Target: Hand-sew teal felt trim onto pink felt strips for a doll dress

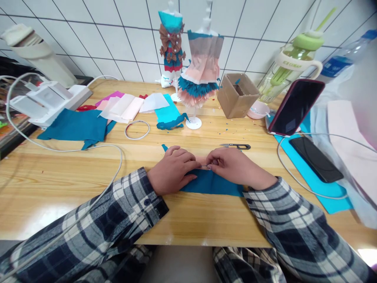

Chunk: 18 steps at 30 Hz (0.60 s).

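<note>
A teal strip of paper or cloth (213, 184) lies flat on the table in front of me. Along its far edge runs a peach piece (201, 160), partly covered by my hands. My left hand (174, 169) rests on the left end of the strip, its fingers stretched out and pressing at the peach edge. Thumb and forefinger of my right hand (234, 166) are pinched together over the seam between the two colours. What sits in that pinch is too small to make out. Just beyond my right hand lie black thread snips (237, 146).
Two small dress forms, one in a ruffled peach-and-teal dress (204, 59), stand at the back. Nearby are a cardboard box (238, 95), a pink bowl (258, 109), a phone on a stand (296, 106) and a drink bottle (291, 65). A white cable (119, 165) crosses the left side.
</note>
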### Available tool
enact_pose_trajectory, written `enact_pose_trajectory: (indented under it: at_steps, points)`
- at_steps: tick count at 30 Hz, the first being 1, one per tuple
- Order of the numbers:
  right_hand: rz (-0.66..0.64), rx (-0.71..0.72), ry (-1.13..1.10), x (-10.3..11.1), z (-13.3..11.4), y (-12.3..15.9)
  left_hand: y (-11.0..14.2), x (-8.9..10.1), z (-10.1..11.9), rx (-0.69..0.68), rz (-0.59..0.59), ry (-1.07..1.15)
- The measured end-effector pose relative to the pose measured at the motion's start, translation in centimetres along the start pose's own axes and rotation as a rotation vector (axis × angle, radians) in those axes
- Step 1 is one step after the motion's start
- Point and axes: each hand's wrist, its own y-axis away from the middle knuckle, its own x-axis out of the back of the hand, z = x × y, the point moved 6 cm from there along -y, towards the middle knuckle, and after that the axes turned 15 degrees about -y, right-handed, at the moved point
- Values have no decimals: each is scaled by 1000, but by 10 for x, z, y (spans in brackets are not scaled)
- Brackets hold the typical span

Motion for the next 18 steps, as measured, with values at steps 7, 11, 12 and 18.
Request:
enact_pose_trajectory:
  at_steps: [7,11,12,18]
  points:
    - [-20,-48,-70,-10,3,-2,-1,3,-1,37,-1,56]
    - [-4,-68,-18,-12,5,-3,-1,4,2,3,0,-3]
    - [2,-79,-15,-12,6,-3,-1,4,2,-3,4,-31]
    - [3,-93,-23,-14,10,-4,-1,5,8,-64,37,-175]
